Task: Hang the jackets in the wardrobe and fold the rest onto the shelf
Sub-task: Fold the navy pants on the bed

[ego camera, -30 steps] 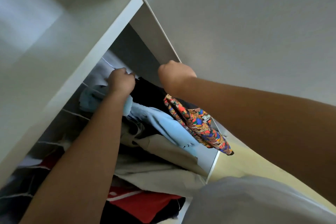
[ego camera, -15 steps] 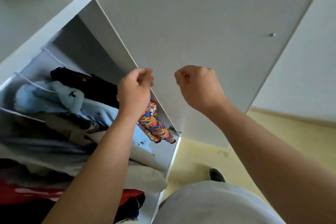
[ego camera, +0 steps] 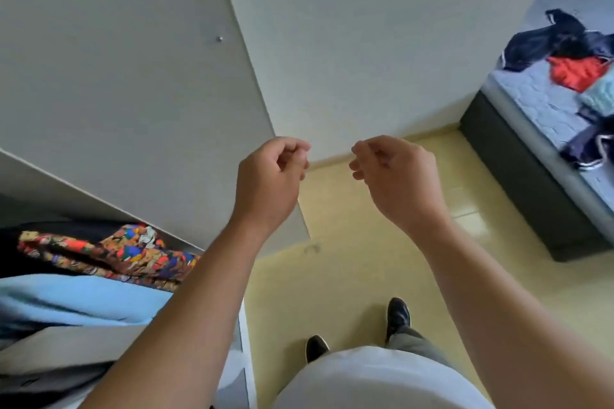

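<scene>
Wardrobe (ego camera: pixel 66 189) holds multicoloured jacket (ego camera: pixel 109 256) beside pale-blue jacket (ego camera: pixel 76 299); left hand (ego camera: pixel 269 176), right hand (ego camera: pixel 398 176) loosely curled, empty.

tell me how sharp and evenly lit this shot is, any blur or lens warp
Head view: the left hand and right hand are fairly sharp, the blue garment at lower left smeared soft; head view: wide-angle warp tilts the wardrobe door and the bed; head view: light is soft and even, a faint sheen on the floor tiles.
</scene>
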